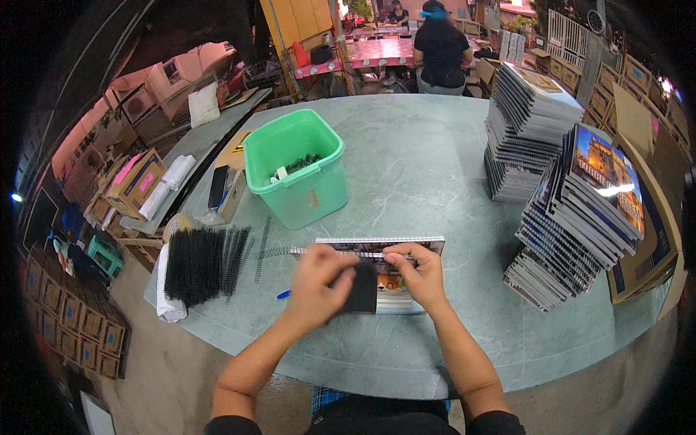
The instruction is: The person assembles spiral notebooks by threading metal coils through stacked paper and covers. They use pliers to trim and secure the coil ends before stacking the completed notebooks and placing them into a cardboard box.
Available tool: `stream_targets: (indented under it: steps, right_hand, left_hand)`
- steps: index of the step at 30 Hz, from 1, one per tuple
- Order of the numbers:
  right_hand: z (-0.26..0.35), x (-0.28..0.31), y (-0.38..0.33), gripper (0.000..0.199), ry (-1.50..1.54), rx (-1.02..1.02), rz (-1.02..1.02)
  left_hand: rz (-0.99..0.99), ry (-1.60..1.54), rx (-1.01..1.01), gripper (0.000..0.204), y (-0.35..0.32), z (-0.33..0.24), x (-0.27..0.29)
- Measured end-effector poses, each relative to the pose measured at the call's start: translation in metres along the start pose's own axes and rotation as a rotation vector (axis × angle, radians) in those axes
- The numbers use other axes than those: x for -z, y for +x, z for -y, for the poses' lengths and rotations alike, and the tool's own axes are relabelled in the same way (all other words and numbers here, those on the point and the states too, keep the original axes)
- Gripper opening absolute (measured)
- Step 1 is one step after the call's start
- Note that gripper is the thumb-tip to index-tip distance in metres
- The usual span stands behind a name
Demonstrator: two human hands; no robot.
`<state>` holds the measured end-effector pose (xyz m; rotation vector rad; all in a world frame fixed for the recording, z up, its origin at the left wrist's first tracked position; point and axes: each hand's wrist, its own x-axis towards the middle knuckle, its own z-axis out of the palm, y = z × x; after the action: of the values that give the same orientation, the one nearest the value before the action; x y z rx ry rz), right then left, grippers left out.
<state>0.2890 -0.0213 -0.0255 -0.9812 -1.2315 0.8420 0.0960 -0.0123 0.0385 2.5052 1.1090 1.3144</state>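
A notebook (406,305) with a colourful picture on it lies in front of me, beside a dark flat piece (360,291). A thin dark spiral binding coil (279,252) runs from the left to the notebook's punched edge. My left hand (319,285) is curled closed over the coil, partly hiding it. My right hand (418,274) pinches the punched edge with thumb and finger; whether the coil is also between them I cannot tell. Behind, a second bound edge (380,239) shows. A blue pen (283,295) lies partly hidden by my left hand.
A bundle of black coils (197,264) lies at the left, with loose ones beside it. A green bin (308,194) stands behind. Tall notebook stacks (533,138) and a leaning stack (573,217) rise at the right, near an open cardboard box (656,232). A person (442,54) sits beyond.
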Motion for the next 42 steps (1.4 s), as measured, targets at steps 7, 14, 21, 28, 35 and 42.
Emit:
stream_targets:
  steps: [7,14,21,28,35,42]
  right_hand:
    - [0.001,0.005,-0.001,0.016,0.129,0.003,0.026]
    - [0.01,0.011,-0.007,0.025,0.215,-0.022,0.03]
    - [0.0,0.017,-0.011,0.038,0.175,-0.052,0.016]
    - [-0.005,0.02,-0.01,0.042,0.166,-0.052,0.087]
    - [-0.014,0.029,-0.011,0.036,0.154,-0.082,0.117]
    - [-0.002,0.011,-0.01,0.018,0.006,-0.124,0.077]
  left_hand:
    - [-0.071,-0.032,0.025,0.025,0.016,-0.007,0.002]
    - [0.338,-0.132,-0.026,0.022,0.002,-0.008,-0.018]
    - [0.26,-0.08,-0.118,0.019,0.013,-0.013,-0.024]
    - [0.123,-0.028,-0.087,0.022,0.015,-0.021,-0.028]
    - [0.111,-0.132,0.025,0.022,0.017,-0.029,-0.041]
    - [0.694,-0.303,0.138,0.022,-0.101,-0.008,-0.078]
